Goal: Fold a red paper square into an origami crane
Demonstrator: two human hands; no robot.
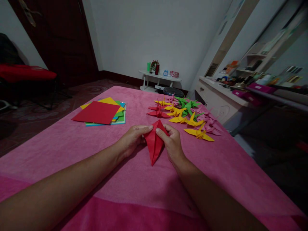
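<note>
Because both hands press the same small patch of paper, most of the risk gathers near its upper half. A red, kite-shaped, many-layered piece of folded paper (153,144) sits between them, above the near middle of the pink, cloth-covered surface (130,189), its long point aimed back at the person. The left hand (134,138) pinches its left upper edge, thumb on top; the right hand (173,142) lays its thumb close to the centre seam, its other fingers closed around the right edge and partly hidden. Both sets of fingers are narrow on the paper.

If one thumb pushes harder than the other, the layers could slide and the seam run off centre, leaving the two halves uneven. Pulling the hands apart could tear the paper at the top, where the folds look thickest. The soft cloth would give little backing for a sharp crease, and the thin lower tip could bend if pressed into it; whether it touches the cloth, I cannot tell. Just beyond the upper point stand red folded paper birds (158,113), so a forward slip of the knuckles might knock or crush them.
</note>
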